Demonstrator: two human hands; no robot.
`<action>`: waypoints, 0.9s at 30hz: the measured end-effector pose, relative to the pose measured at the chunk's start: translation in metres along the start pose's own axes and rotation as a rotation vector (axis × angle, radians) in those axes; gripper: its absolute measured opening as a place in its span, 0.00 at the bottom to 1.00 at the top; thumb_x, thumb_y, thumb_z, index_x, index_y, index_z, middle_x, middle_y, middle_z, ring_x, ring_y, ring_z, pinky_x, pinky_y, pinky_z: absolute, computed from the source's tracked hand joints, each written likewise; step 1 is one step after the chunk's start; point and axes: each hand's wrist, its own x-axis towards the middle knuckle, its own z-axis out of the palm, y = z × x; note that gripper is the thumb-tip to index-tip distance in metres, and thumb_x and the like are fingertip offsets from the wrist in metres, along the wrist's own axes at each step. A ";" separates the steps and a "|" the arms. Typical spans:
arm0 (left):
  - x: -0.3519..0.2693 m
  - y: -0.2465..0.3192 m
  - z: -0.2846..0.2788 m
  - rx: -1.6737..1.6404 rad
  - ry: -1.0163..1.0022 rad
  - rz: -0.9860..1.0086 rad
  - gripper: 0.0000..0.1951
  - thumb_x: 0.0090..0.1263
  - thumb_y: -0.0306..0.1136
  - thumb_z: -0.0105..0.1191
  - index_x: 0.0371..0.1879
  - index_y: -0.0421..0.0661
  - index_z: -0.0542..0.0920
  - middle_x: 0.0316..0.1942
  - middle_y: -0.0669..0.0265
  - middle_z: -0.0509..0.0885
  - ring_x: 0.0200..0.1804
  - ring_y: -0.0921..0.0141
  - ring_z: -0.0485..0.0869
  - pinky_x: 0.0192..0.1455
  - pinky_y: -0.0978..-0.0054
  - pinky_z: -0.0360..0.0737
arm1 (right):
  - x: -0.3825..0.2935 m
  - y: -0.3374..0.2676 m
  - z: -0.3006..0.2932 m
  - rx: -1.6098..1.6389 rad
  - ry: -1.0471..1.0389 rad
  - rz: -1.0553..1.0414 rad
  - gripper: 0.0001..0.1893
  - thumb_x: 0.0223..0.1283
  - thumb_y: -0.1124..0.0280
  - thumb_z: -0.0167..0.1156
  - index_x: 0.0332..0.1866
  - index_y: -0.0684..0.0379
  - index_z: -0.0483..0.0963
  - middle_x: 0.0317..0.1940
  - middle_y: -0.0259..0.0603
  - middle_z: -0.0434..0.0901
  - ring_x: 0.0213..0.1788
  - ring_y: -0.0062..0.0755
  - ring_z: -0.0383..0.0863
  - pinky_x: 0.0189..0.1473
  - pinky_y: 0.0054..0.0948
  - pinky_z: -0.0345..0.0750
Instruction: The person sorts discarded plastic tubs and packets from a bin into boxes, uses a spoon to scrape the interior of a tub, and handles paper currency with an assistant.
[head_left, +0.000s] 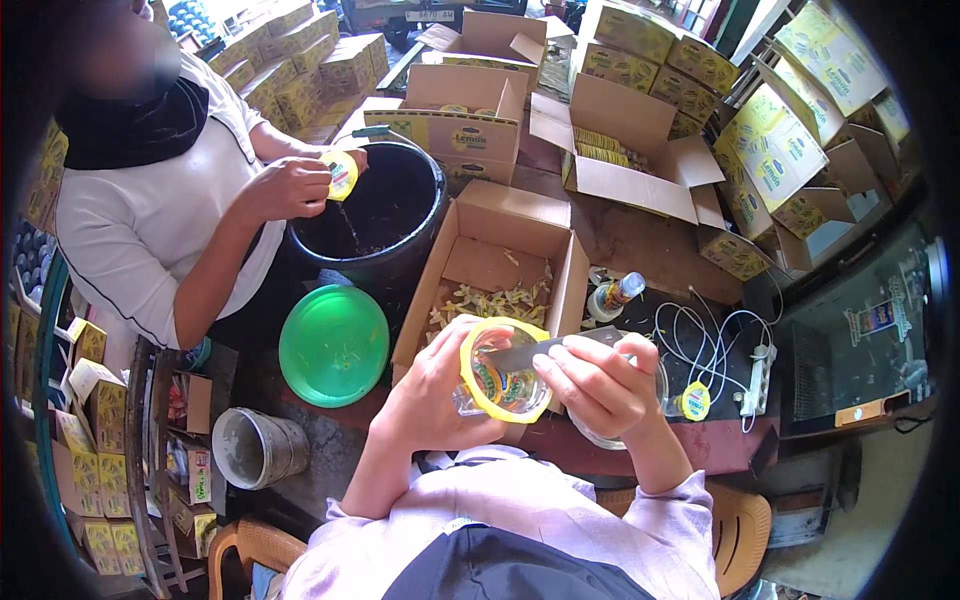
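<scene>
My left hand (439, 390) holds a transparent plastic cup (536, 397) with a yellow rim, its mouth tilted up towards me. In my right hand (604, 382) is a flat grey metal blade (517, 355), probably a knife, which crosses the cup's mouth at the rim. Partly hidden under my right hand stands a round transparent container (600, 436). Just beyond my hands, an open cardboard box (487, 262) holds torn strips of yellow film (499, 304).
Across from me at left, a person's hand (289, 184) tips a yellow-lidded cup (343, 176) over a black bucket (416, 251); liquid runs down. Nearby are a green basin (334, 345), a grey pail (255, 448), a bottle (616, 294), a power strip (759, 379) with white cables and open cartons (622, 112).
</scene>
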 end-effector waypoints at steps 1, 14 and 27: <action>0.000 0.000 0.000 0.012 -0.008 -0.001 0.32 0.38 0.31 0.63 0.47 0.39 0.68 0.43 0.53 0.73 0.47 0.57 0.74 0.51 0.66 0.72 | 0.000 0.001 0.000 0.001 0.000 0.000 0.08 0.37 0.70 0.62 0.29 0.53 0.80 0.27 0.26 0.79 0.33 0.19 0.78 0.39 0.25 0.58; 0.005 -0.003 -0.002 -0.093 -0.077 -0.053 0.26 0.43 0.31 0.59 0.45 0.38 0.70 0.41 0.55 0.74 0.45 0.59 0.76 0.47 0.69 0.74 | -0.005 0.015 0.005 0.035 -0.104 -0.170 0.08 0.45 0.71 0.59 0.33 0.56 0.79 0.29 0.29 0.79 0.34 0.19 0.78 0.42 0.22 0.63; 0.007 -0.007 -0.008 -0.078 -0.118 -0.083 0.25 0.44 0.33 0.59 0.45 0.40 0.71 0.38 0.56 0.75 0.43 0.60 0.76 0.46 0.70 0.73 | -0.009 0.022 0.002 0.155 -0.085 -0.052 0.15 0.47 0.76 0.57 0.44 0.63 0.74 0.27 0.33 0.80 0.30 0.19 0.78 0.40 0.21 0.69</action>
